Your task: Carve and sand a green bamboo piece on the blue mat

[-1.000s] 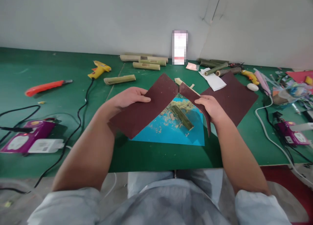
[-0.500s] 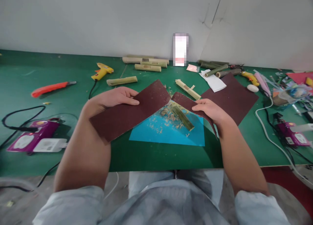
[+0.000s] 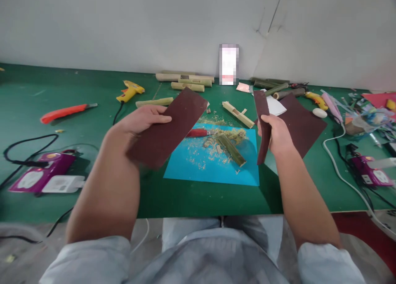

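My left hand [image 3: 152, 118] grips a dark maroon sheet of sandpaper [image 3: 168, 131], thumb on top and the other fingers beneath. A narrower strip of the same sandpaper [image 3: 263, 127] is pinched upright in my right hand [image 3: 276, 132], its edge turned partly toward me. The two pieces are apart. Between and below them lies a blue sheet [image 3: 213, 174] with pale shavings on it, a green split bamboo piece [image 3: 231, 149] and a red-handled tool [image 3: 198, 132], whose left end the left sandpaper hides.
Another sandpaper sheet [image 3: 306, 123] lies to the right under a white paper [image 3: 276, 106]. Cut bamboo pieces [image 3: 238, 114] sit behind. A yellow glue gun [image 3: 130, 90], an orange-handled knife [image 3: 66, 112] and purple power strips [image 3: 46, 168] are at the sides. A phone [image 3: 229, 64] leans on the wall.
The sandpaper pieces, whose edges met over the blue sheet, have moved apart. My right hand has turned its strip upright and the left piece has tilted, uncovering the red-handled tool.
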Demonstrator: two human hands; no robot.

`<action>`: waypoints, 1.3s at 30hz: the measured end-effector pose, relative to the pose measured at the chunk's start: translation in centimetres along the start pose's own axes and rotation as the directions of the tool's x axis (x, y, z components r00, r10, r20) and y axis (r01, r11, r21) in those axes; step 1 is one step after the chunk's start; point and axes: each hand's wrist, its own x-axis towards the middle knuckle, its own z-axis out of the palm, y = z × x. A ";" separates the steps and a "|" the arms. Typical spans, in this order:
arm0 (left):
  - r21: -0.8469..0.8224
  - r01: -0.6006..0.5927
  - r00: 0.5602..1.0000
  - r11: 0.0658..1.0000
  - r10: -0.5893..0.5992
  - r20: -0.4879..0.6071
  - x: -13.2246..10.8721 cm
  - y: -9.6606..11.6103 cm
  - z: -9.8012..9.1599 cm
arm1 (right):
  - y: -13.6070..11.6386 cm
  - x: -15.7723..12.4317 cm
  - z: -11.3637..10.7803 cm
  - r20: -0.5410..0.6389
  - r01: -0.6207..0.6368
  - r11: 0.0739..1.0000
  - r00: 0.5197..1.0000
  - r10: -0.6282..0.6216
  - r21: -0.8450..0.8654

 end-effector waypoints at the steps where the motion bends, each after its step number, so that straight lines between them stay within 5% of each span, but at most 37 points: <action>1: -0.004 0.001 1.000 1.000 -0.001 -0.007 0.1 0.0 0.6 | 0.3 0.2 0.1 -0.058 0.021 1.000 0.998 -0.020 0.011; 5: -0.021 0.033 0.999 0.999 -0.033 -0.011 1.2 -1.1 2.4 | 1.2 0.4 0.4 -0.114 0.071 0.996 0.991 -0.063 0.059; 11: 0.000 0.140 0.960 0.990 -0.136 0.244 3.8 -3.3 1.6 | 1.3 0.2 0.6 -0.117 0.123 0.991 0.986 -0.116 0.049; 15: -0.107 0.079 0.986 0.991 -0.062 0.158 4.9 -4.0 2.3 | 1.5 0.1 0.8 -0.068 0.169 0.986 0.983 -0.168 0.013; 22: -0.288 -0.102 0.985 0.952 0.057 -0.162 9.1 -3.4 7.5 | 1.0 -1.1 1.0 0.017 0.381 0.919 0.924 -0.382 -0.098; 26: -0.053 -0.016 0.999 0.998 0.018 0.049 10.9 -1.5 11.4 | 0.7 -2.0 0.9 0.055 0.489 0.793 0.861 -0.506 -0.364; 28: 0.204 -0.069 0.991 0.977 0.044 0.123 10.0 -0.4 12.7 | 0.7 -2.2 0.9 0.132 0.523 0.689 0.833 -0.537 -0.502; 30: 0.328 -0.275 0.961 0.904 0.249 0.120 7.8 0.8 13.2 | 0.8 -2.3 0.9 0.230 0.577 0.582 0.795 -0.562 -0.573; 33: 0.121 -0.472 0.881 0.873 0.463 0.097 2.9 2.8 13.0 | 0.7 -2.7 1.2 0.329 0.639 0.486 0.747 -0.578 -0.596; 36: -0.062 -0.512 0.854 0.856 0.516 0.071 -1.0 4.2 12.6 | 0.0 -3.5 1.7 0.374 0.651 0.472 0.744 -0.554 -0.595; 39: -0.129 -0.541 0.838 0.831 0.546 0.008 -2.2 4.7 12.5 | -0.8 -4.5 2.1 0.414 0.676 0.499 0.732 -0.541 -0.542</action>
